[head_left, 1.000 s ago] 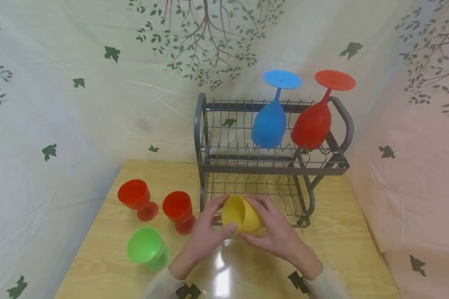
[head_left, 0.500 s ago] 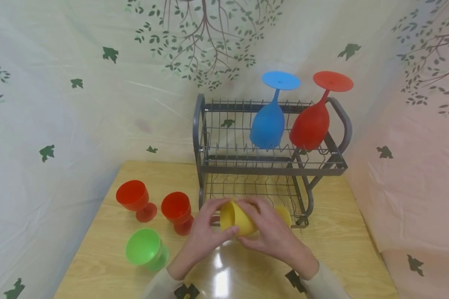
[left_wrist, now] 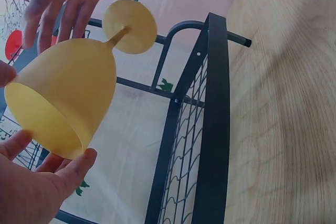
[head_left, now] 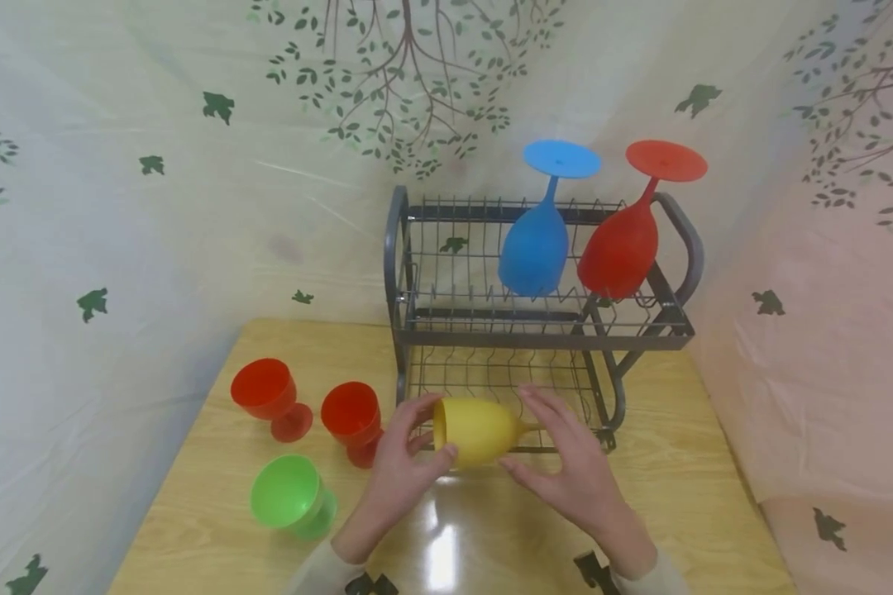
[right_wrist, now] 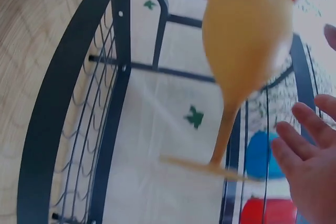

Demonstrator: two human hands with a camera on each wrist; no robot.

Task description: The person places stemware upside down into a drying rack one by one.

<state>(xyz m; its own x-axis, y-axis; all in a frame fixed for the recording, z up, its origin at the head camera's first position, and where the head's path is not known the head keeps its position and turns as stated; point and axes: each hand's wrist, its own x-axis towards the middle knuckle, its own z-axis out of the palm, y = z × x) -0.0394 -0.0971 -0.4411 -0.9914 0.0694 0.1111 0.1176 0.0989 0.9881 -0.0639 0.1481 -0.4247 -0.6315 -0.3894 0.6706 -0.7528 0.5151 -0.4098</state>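
"Head view, from the left: what stands on the surface (head_left: 193,529)?"

"One red cup (head_left: 264,388), a green cup (head_left: 286,493) nearer the camera, then a second red cup (head_left: 351,413), all upright."

"Next?"

"Left hand (head_left: 405,467), its grip clamped on the rim of a yellow goblet (head_left: 479,430), held sideways in front of the rack (head_left: 476,338), mouth to the left, stem to the right."

"And further right?"

"Blue goblet (head_left: 533,252), upside down on the top tier; then the right hand (head_left: 579,463), its grip apart, beside the yellow goblet; last, an upside-down red goblet (head_left: 618,252)."
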